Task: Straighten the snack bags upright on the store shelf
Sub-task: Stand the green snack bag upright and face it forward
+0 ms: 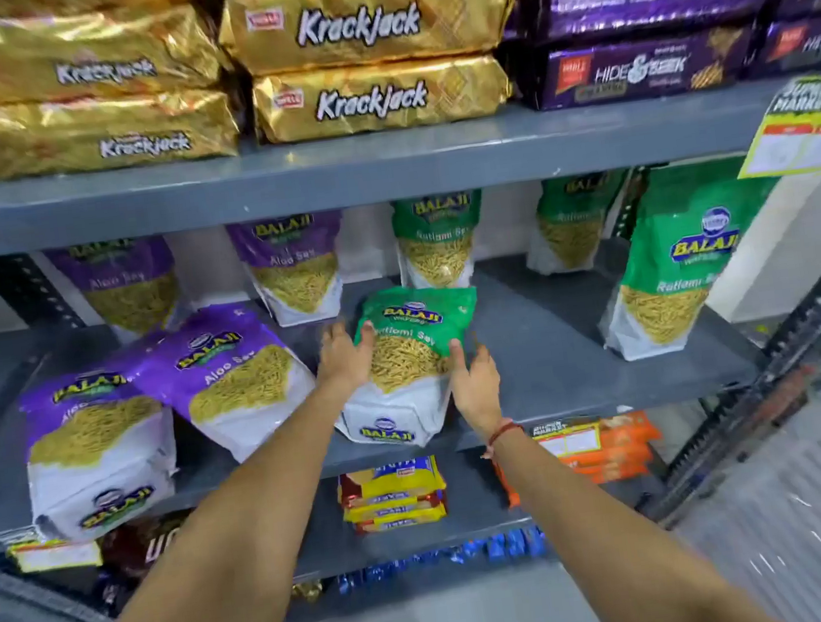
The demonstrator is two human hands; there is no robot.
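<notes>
Flanking green bag (407,363), mid shelf (559,359), front-centre, leaning back. L hand (344,357) and R hand (474,385) spread wide, touching its 2 sides, not gripping. Probably light, soft, slick film, crushable contents; taking hold at sides, low.

Bare forearms; red wrist thread (505,431)

On the middle shelf (547,345), a tilted bag (407,363) sits between the left hand (339,361) and right hand (474,380). Two leaning bags (162,408) lie to its left (upright ones stand behind).
</notes>
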